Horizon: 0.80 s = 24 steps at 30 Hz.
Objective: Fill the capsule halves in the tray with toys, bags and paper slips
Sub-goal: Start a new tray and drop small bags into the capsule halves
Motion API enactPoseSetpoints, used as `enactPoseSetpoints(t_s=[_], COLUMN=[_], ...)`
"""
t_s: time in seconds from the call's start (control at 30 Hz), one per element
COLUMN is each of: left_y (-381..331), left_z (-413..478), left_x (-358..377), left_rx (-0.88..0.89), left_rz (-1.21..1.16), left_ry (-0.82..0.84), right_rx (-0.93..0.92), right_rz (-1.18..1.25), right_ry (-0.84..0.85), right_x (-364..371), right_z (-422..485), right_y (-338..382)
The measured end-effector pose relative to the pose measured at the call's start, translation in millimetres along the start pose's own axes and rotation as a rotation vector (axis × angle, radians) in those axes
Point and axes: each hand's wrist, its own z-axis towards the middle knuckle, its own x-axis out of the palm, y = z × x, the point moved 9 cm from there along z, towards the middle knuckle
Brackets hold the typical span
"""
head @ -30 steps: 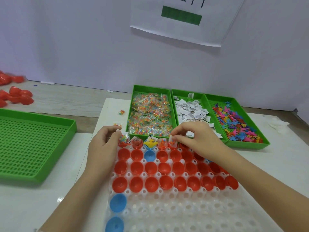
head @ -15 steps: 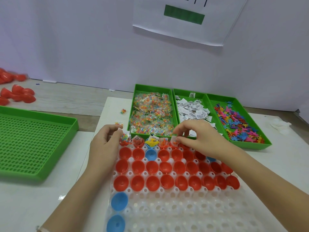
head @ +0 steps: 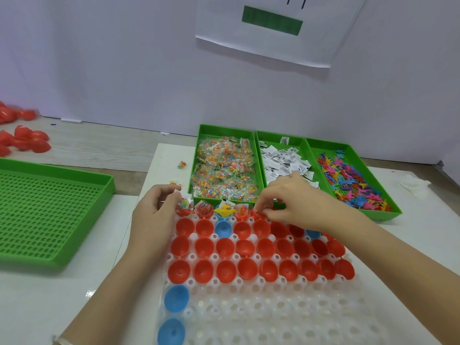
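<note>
— Looking down from the head camera, straight onto the clear tray (head: 273,317) at six o'clock: rows of red capsule halves (head: 225,270) seated in it, blue halves (head: 176,298) here and there.
— Left hand (head: 154,217)?
— Up at eleven o'clock, at the far row's left end, thumb and fingers pinching a bead bag (head: 185,203) just above the first half.
— Right hand (head: 296,200)?
— At twelve o'clock, fingertips bunched tight over the fifth half of that row. Anything between them? Cannot tell.
— Filled so far?
— Far row only: bags and slips poking up, a yellow toy (head: 225,209) in the third half.
— Supplies?
— Beyond the tray, three green bins side by side: bag bin (head: 226,129) at twelve, slip bin (head: 273,134) at one, toy bin (head: 395,212) at two. Big perforated green tray (head: 49,207) at nine, loose red shells (head: 27,141) at ten.
</note>
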Motion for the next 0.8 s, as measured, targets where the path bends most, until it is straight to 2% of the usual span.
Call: enactPoseSetpoints(t_s=[0.1,0.37,0.47,0.67,0.8], left_y=[-1.3,-1.5,-0.7,0.6,1.5], left_z=[0.2,0.0,0.4,0.7,0.9], left_x=[0.0,-0.6,-0.5,-0.2,0.7], left_rx=[0.011,0.015,0.013,0.014,0.006], left_rz=[0.007,0.01,0.015,0.012,-0.002], left_ry=[0.004,-0.001,0.001,0.0,0.002], right_rx=[0.037,0.027,0.038,0.06,0.095], right_rz=[0.074,0.019,0.059,0.3,0.245], right_ry=[0.03,0.042,0.015,-0.056,-0.112], right_x=[1.3,5.8,4.7,0.0,-4.5], right_z=[1.5,0.6,-1.3,-8.0,-8.7], right_y=[-3.2,3.0,1.1,-5.8,-9.2])
